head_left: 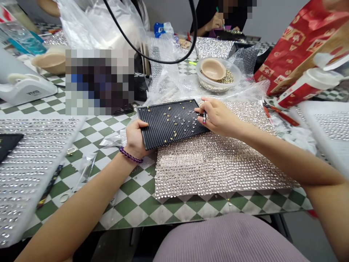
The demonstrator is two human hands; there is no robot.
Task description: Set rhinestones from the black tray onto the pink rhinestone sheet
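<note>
My left hand (136,139) grips the lower left edge of a black ribbed tray (171,123), with the thumb lying on top. Several small gold studs (170,125) are scattered along the tray's grooves. My right hand (218,117) pinches a slim dark pen-like picker (204,117), its tip close to the tray's right end. A purple bead bracelet (131,155) circles my left wrist. Under the tray lies a large sheet of silvery rhinestones (218,167), and my right forearm passes over it.
A plastic tub (218,78) of gold studs holds a beige dish. Red-handled pliers (278,114) and a red paper bag (294,51) are on the right. Rhinestone sheets (35,174) cover the left of the green-checked table (141,209). A co-worker's hands (215,23) work at the back.
</note>
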